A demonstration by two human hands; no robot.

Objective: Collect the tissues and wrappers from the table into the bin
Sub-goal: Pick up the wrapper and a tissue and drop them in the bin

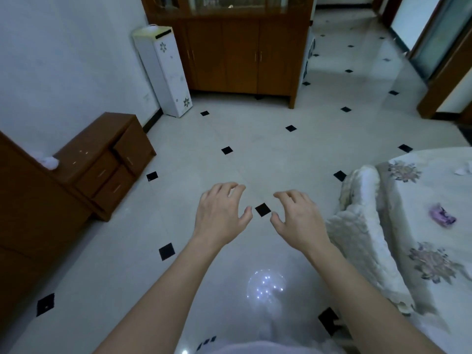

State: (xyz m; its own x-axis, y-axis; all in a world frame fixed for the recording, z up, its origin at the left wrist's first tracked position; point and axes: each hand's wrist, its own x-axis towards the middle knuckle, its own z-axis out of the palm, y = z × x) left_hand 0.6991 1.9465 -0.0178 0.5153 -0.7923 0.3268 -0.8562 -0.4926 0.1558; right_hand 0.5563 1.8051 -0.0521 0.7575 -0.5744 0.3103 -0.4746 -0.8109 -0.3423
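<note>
My left hand (pixel 221 210) and my right hand (pixel 297 213) hover side by side over the tiled floor, palms down, fingers spread and curled, holding nothing. At the right edge stands a table (pixel 419 287) under a white floral cloth. A purple wrapper (pixel 443 217) lies on it, well right of my right hand. A crumpled white tissue (pixel 462 170) sits farther back at the frame's edge. Another white crumpled tissue (pixel 48 161) rests on the brown furniture at the left. No bin is in view.
A chair with a white quilted cover (pixel 362 226) stands against the table. A low brown drawer cabinet (pixel 107 159) lines the left wall, with a white floral floor unit (pixel 166 72) and a tall wooden cupboard (pixel 240 54) at the back. A doorway (pixel 434 47) opens far right.
</note>
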